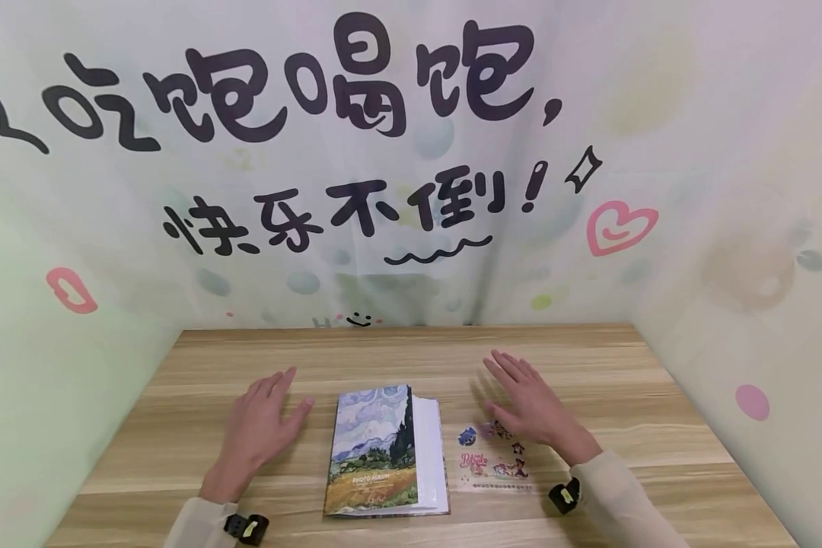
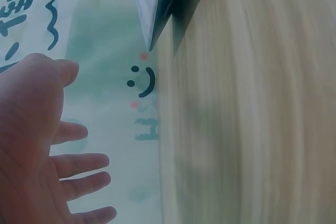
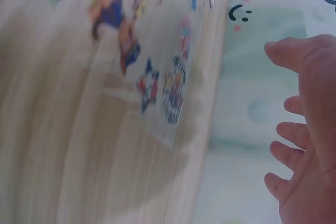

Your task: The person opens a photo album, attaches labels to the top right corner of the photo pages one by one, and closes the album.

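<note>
A photo album [image 1: 373, 449] with a painted landscape cover lies on the wooden table, its front cover slightly raised over white pages [image 1: 430, 457]. To its right is a clear sticker sheet [image 1: 476, 479] printed with colourful cartoon figures; its star and round stickers show in the right wrist view. My left hand [image 1: 256, 426] is held left of the album, fingers extended and thumb apart, holding nothing. Over the far right corner of the sticker sheet, my right hand [image 1: 530, 399] hovers with spread fingers, also holding nothing. In the left wrist view, the album's corner [image 2: 149, 14] shows beyond the thumb.
The wood-grain table [image 1: 246, 350] runs back to a printed cloth wall [image 1: 281, 281] with large black characters, and cloth also hangs at both sides. Each wrist wears a black strap device, one on the left [image 1: 246, 528] and one on the right [image 1: 565, 496].
</note>
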`<state>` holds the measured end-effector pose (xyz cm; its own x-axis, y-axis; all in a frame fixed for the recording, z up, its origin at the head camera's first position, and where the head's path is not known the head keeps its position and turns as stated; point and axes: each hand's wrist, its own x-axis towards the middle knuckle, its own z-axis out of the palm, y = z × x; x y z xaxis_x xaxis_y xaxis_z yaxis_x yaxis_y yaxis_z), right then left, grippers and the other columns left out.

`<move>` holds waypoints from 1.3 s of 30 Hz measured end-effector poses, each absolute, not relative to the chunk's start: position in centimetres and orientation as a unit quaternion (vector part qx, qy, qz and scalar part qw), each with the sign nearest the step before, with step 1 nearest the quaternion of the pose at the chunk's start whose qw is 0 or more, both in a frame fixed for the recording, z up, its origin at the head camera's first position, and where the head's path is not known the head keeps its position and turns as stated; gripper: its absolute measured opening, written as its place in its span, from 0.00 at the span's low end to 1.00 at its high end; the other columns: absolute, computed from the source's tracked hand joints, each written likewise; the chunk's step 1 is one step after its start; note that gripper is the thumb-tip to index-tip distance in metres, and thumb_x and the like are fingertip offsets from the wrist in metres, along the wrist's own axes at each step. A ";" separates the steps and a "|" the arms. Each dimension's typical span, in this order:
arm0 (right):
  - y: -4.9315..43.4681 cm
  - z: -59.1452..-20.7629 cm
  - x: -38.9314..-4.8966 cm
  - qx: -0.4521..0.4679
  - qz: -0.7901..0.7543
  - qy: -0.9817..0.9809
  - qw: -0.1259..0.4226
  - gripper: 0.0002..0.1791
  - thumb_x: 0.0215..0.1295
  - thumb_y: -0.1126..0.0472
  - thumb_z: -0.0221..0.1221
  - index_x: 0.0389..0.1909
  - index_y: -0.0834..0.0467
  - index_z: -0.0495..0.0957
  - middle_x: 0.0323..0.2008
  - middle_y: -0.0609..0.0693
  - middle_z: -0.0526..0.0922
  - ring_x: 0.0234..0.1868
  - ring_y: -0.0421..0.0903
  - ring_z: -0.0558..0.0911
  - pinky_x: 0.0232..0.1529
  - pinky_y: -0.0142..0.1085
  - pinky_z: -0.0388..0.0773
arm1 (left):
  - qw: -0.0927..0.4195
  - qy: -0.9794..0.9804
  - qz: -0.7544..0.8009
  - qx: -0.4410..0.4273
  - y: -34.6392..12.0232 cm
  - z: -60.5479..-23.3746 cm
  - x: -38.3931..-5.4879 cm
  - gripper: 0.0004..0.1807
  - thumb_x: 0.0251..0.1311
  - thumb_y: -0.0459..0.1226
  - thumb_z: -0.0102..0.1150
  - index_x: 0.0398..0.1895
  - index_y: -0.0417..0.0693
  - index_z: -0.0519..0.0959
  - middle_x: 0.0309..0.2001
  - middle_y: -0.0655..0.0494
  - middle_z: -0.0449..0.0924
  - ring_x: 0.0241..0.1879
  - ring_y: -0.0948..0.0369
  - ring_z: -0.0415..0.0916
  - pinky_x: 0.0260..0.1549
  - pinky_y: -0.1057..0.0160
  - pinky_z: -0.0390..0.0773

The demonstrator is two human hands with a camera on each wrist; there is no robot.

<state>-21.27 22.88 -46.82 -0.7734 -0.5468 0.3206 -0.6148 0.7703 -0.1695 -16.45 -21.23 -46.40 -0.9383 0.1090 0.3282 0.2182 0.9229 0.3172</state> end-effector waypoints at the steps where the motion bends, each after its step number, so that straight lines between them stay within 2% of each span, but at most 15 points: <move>1: 22.7 -46.8 -21.3 0.314 0.136 -0.931 0.127 0.39 0.65 0.53 0.63 0.72 0.66 0.62 0.71 0.66 0.63 0.71 0.65 0.63 0.70 0.60 0.56 | 0.151 -0.968 -0.180 -0.084 -21.1 -46.4 -16.5 0.35 0.68 0.51 0.54 0.70 0.38 0.66 0.64 0.31 0.71 0.62 0.34 0.68 0.56 0.30 0.67; 13: 20.4 -47.1 -21.0 0.346 0.162 -0.920 0.087 0.39 0.64 0.53 0.64 0.71 0.65 0.63 0.72 0.64 0.64 0.72 0.61 0.64 0.71 0.58 0.58 | 0.161 -0.958 -0.213 -0.106 -19.3 -47.2 -16.6 0.35 0.64 0.48 0.61 0.69 0.37 0.68 0.62 0.33 0.73 0.60 0.36 0.71 0.58 0.35 0.69; 33: 17.2 -47.8 -19.9 0.372 0.161 -0.914 -0.004 0.39 0.68 0.46 0.60 0.73 0.61 0.62 0.73 0.61 0.61 0.73 0.59 0.62 0.73 0.54 0.56 | 0.110 -0.958 -0.242 -0.111 -15.5 -47.3 -16.5 0.38 0.64 0.52 0.61 0.71 0.40 0.66 0.65 0.37 0.71 0.64 0.39 0.69 0.61 0.39 0.69; 39: 16.5 -48.5 -19.7 0.396 0.153 -0.905 -0.022 0.40 0.69 0.44 0.58 0.74 0.62 0.60 0.73 0.62 0.61 0.73 0.61 0.62 0.72 0.56 0.56 | 0.092 -0.957 -0.243 -0.127 -14.2 -47.2 -15.9 0.38 0.65 0.53 0.59 0.71 0.40 0.66 0.66 0.36 0.70 0.65 0.40 0.68 0.61 0.38 0.69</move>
<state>-19.72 16.48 -48.52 -0.6859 -0.7231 0.0810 -0.7097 0.6403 -0.2939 -15.86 -14.20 -47.24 -0.9505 0.1988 0.2387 0.2885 0.8497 0.4413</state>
